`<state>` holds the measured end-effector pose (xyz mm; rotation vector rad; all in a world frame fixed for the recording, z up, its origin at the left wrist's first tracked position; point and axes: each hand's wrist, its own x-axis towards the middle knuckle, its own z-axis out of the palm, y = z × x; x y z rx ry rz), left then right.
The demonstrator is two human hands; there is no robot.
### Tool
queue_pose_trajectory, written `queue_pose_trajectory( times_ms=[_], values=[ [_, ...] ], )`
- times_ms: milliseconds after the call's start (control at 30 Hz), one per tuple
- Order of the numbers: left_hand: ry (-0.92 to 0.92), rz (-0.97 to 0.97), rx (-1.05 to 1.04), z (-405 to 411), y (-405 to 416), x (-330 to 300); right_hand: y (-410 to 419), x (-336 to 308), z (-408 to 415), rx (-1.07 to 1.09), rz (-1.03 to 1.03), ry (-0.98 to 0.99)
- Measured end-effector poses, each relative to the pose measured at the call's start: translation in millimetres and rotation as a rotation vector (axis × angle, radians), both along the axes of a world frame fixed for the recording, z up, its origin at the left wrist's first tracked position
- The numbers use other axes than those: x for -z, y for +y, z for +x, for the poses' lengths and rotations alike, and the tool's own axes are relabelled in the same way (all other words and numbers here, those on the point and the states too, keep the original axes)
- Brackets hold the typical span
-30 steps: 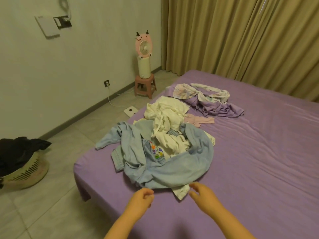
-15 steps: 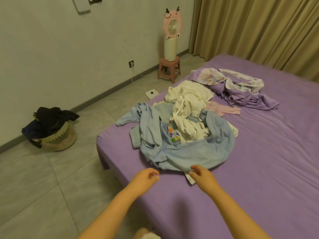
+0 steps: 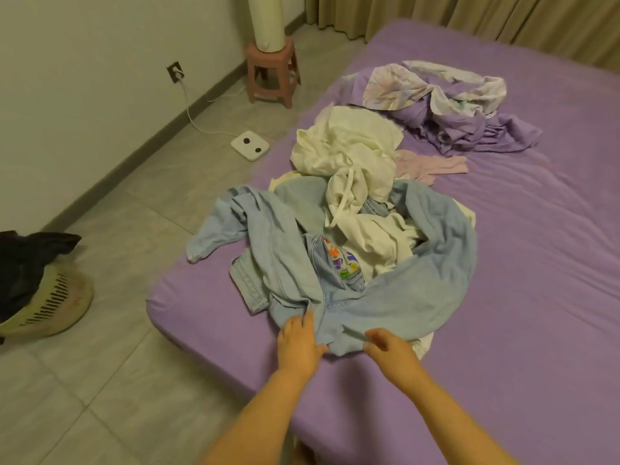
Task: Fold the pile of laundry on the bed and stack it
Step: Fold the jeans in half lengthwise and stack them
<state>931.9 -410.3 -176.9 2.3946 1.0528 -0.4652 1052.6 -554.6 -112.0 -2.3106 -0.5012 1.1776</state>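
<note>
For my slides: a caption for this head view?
Both hands take the near edge of a light blue garment on a purple bed.

Bare bed (image 3: 523, 280) lies open from the pile (image 3: 352, 236) toward three o'clock; purple bedding (image 3: 469, 122) blocks one o'clock.

Single head view, looking steeply down, close over bed (image 3: 536, 297) corner

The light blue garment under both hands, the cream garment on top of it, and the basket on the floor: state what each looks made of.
Light blue garment: probably washed denim or chambray, matte, with stitched seams and a faded tone. Cream garment: looks like soft cotton jersey, matte, crumpling in loose folds with a drawstring-like tape. Basket: seemingly rigid moulded plastic, slotted wall, scuffed and dull.
</note>
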Motion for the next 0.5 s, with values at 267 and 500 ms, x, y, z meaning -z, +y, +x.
queue_pose_trajectory(
  times_ms=[267,500],
  values=[
    [0.003,-0.179,0.147,26,28,11,22,8,-3,0.12,0.002,0.056],
    [-0.634,-0.57,0.068,96,68,-144,19,-63,22,0.18,0.378,-0.088]
  ],
)
